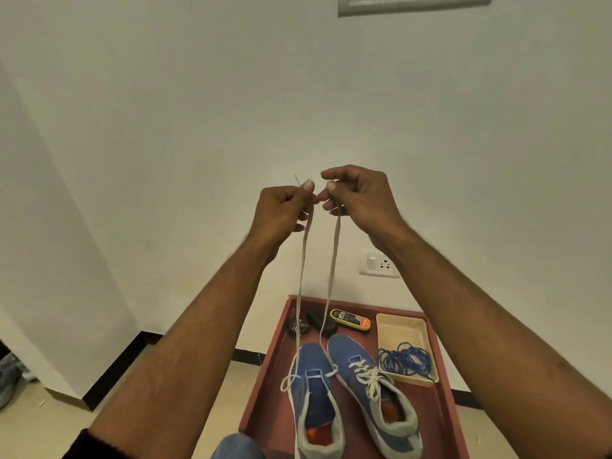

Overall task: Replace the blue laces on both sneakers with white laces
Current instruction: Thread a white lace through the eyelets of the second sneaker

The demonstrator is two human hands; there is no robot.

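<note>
Head view: left hand (281, 213) and right hand (361, 197), raised together, each pinch the white lace (332, 260).

sneakers (331, 376): matt blue cloth | white lace (332, 260): flat woven | tray (405, 329): smooth plastic

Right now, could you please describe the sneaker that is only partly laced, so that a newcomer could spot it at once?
Find the reddish-brown tray on the floor by the wall; two blue sneakers lie in it side by side. The half-laced sneaker is the one further from the beige tub of blue laces. Unlike the finished sneaker, only its lowest eyelets hold white lace, whose ends both hands hold up.
</note>
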